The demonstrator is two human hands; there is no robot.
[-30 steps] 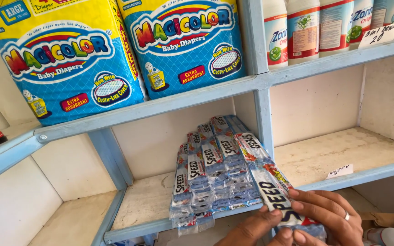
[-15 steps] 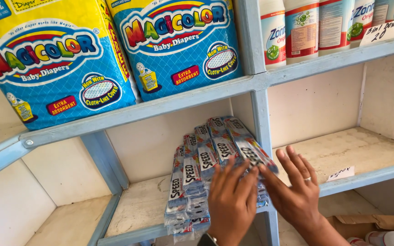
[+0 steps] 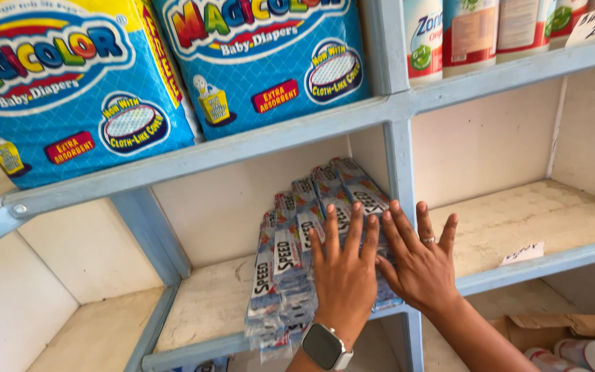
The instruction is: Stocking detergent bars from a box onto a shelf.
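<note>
**Both hands flat on the sachet strips**

While pressed against the pile, left hand (image 3: 343,275) open, fingers spread and pointing up, palm lying on the sachet strips (image 3: 304,255). Right hand (image 3: 419,265) just beside it, also open with fingers spread, a ring on one finger, resting on the right edge of the same pile and partly over the blue upright post (image 3: 401,172). Nothing pinched or gripped by either hand. Square smartwatch (image 3: 325,346) on the left wrist. Sachet strips stacked in overlapping rows on the lower wooden shelf (image 3: 208,303), leaning back toward the wall, lower ends hanging over the front edge. Above, on the upper shelf (image 3: 242,148), two large blue diaper packs (image 3: 173,62); to their right, white bottles (image 3: 476,31). Small paper label (image 3: 522,253) on the right compartment's front edge.
</note>
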